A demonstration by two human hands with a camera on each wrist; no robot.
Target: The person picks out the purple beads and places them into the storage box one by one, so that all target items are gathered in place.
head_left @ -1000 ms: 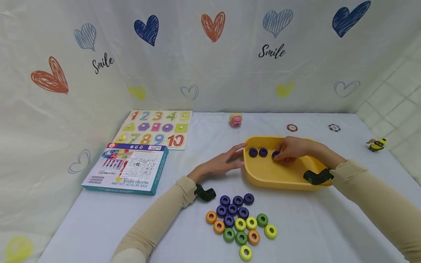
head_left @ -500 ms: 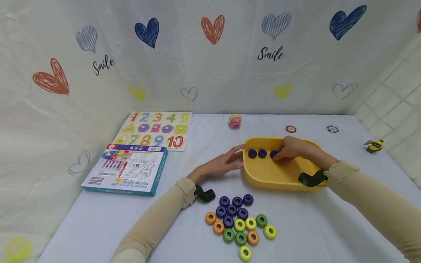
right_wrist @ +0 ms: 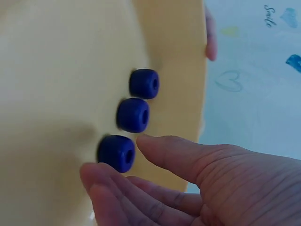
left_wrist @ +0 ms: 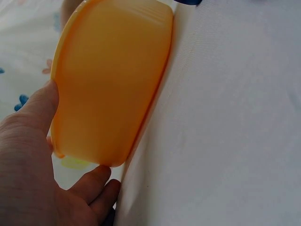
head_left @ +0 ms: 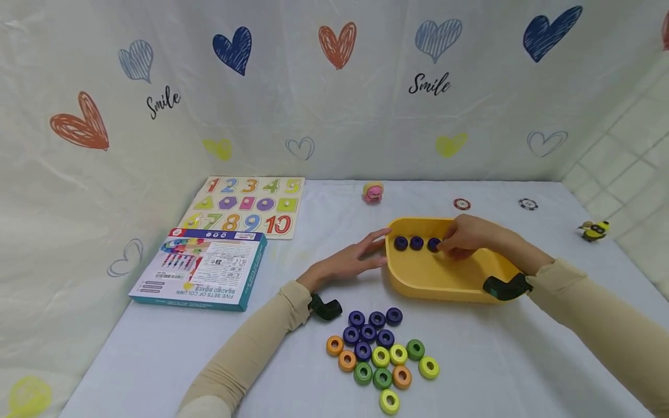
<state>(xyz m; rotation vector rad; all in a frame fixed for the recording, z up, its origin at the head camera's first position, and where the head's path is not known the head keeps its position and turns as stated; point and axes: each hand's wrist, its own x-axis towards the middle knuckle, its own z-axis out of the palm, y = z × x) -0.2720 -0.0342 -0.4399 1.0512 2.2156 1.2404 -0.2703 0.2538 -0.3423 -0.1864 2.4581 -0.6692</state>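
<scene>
While a white cloth covers the table (head_left: 496, 360), pale sheets (head_left: 261, 104) printed with hearts and, twice, the word Smile rise behind its far edge and along its left edge; past the right edge the covering bears a grid of lines. Right of the table's middle sits one yellow tray (head_left: 439, 278); inside it three blue beads (head_left: 400, 243) form a row near the far wall, starting by the left end; the right hand (head_left: 467, 235) reaches in, thumb and fingers apart, just beside the third bead, and whether it touches that bead I cannot tell; the left hand (head_left: 352, 261) touches the tray's left end, its fingers extended and parted. Nearer the table's near edge lie seven more blue beads, three orange beads (head_left: 347, 368), four yellow beads (head_left: 380, 364) and three green beads (head_left: 382, 386), seventeen in all; by the far left corner lies one board (head_left: 240, 203) with ten numerals and five shapes; one box (head_left: 201, 267) by the left edge overlaps the board in the head view; near the far edge are one pink toy (head_left: 373, 193) and, further right, one red chip (head_left: 462, 204) and one black chip (head_left: 528, 205); one bee (head_left: 594, 231) sits by the right edge.
</scene>
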